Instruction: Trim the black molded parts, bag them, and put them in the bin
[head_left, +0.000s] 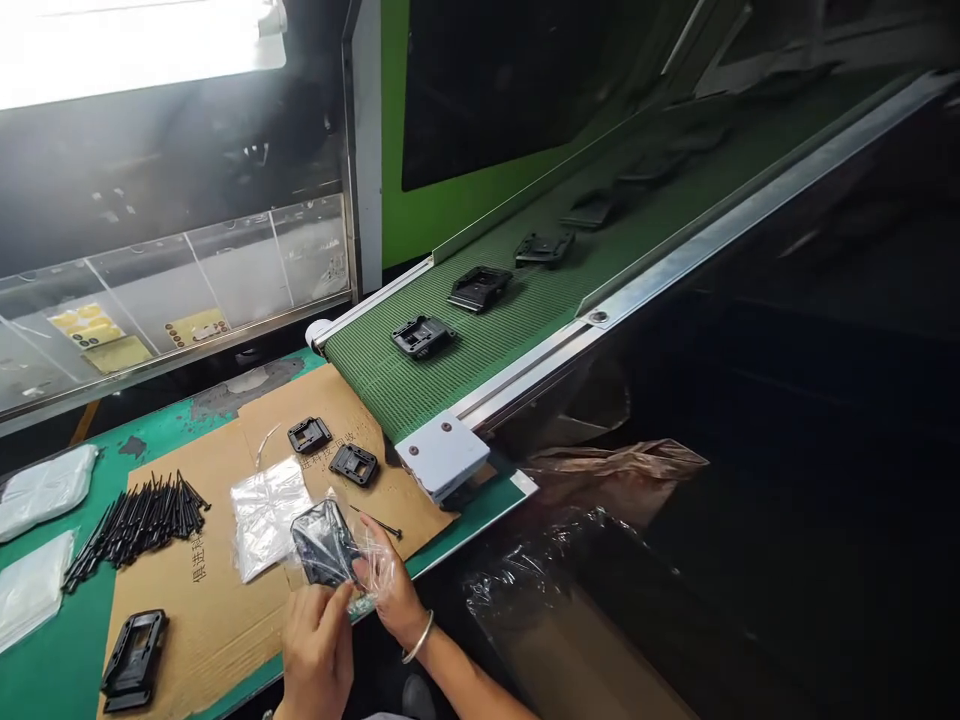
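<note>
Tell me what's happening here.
A person's right hand holds a clear bag with a black part inside; the left hand is at its near edge. On the cardboard lie some flat clear plastic and three more black parts, with thin black rods piled across its left edge. Similar parts sit on the green conveyor belt.

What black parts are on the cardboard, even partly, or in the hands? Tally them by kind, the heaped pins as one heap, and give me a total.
Loose black frames: 3
Film-covered black part: 1
Heap of black pins: 1
Single black pin: 1
Total: 6
</note>
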